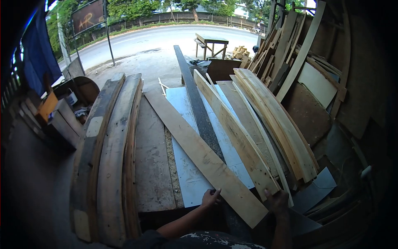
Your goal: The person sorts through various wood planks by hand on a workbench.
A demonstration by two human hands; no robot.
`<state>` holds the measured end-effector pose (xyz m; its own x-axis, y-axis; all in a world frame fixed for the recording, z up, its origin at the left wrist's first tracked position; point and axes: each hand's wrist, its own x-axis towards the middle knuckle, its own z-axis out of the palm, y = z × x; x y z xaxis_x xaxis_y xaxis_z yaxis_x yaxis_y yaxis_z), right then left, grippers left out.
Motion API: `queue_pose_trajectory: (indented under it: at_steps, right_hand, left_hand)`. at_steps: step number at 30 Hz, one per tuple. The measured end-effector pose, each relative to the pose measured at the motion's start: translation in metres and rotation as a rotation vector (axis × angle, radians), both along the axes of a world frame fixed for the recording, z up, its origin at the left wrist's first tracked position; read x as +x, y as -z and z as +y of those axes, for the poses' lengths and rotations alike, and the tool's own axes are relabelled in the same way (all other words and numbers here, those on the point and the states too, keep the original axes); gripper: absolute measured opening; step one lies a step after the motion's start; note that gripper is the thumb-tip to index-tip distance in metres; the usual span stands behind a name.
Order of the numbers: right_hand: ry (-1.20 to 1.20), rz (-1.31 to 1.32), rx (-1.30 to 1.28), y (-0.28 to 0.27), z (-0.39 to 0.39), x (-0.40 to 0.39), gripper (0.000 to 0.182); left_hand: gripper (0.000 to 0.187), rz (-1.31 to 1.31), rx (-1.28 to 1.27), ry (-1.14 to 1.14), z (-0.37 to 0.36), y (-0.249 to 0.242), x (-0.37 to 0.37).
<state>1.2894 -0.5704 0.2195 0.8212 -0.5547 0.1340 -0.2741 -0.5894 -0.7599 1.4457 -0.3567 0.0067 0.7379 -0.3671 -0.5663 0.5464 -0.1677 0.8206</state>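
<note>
A pale wooden plank (199, 153) lies slanted across the work surface, its near end towards me. My left hand (211, 198) is at this plank's left edge with its fingers curled; what they hold, if anything, I cannot make out. Right of it, a narrower wooden board (236, 128) stands tilted on its edge. My right hand (277, 200) is closed around the near end of that board. A long black plank (199, 112) passes beneath the pale plank. Under them lies a light blue sheet (188, 178).
Thick weathered planks (112, 157) are stacked on the left. More boards (277, 120) lie on the right, and offcuts lean against the right wall (286, 54). A small table (211, 40) stands ahead, before the road (145, 37).
</note>
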Motion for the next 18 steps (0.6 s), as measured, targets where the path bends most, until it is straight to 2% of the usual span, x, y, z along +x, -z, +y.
queue_pose_trajectory:
  at_steps: [1, 4, 5, 8, 11, 13, 14, 15, 16, 18]
  right_hand:
    - [-0.015, -0.017, -0.022, 0.001, 0.002, -0.001, 0.043]
    - [-0.044, -0.019, -0.167, 0.0, -0.003, -0.015, 0.042]
    - [-0.05, -0.011, -0.223, 0.0, -0.004, -0.021, 0.042]
    - [-0.034, -0.233, -0.171, -0.009, 0.007, -0.04, 0.043]
    - [-0.033, -0.131, -0.262, -0.009, 0.0, -0.072, 0.044]
    - [-0.044, -0.18, -0.258, -0.007, 0.006, -0.091, 0.044]
    - [-0.05, -0.216, -0.262, -0.009, 0.006, -0.097, 0.045]
    - [-0.011, -0.101, -0.41, 0.001, 0.0, -0.107, 0.048]
    - [-0.012, -0.109, -0.379, 0.009, -0.001, -0.114, 0.049]
    - [-0.013, -0.114, -0.323, 0.024, -0.002, -0.125, 0.05]
  left_hand:
    - [0.06, -0.024, 0.044, 0.033, -0.006, 0.0, 0.0]
    - [0.055, -0.226, 0.25, -0.063, -0.022, 0.011, 0.008]
    - [0.054, -0.348, 0.155, -0.118, -0.023, 0.024, 0.012]
    - [0.053, -0.282, 0.116, -0.115, -0.022, 0.026, 0.018]
    - [0.046, -0.386, 0.18, -0.282, -0.015, 0.023, 0.03]
    - [0.04, -0.281, 0.018, -0.412, 0.014, -0.021, 0.036]
    - [0.036, -0.408, 0.162, -0.421, 0.032, 0.013, 0.071]
    - [0.034, -0.461, 0.206, -0.434, 0.056, -0.008, 0.085]
    - [0.035, -0.497, 0.263, -0.442, 0.086, 0.038, 0.141]
    - [0.051, -0.529, 0.626, -0.52, 0.148, -0.022, 0.168]
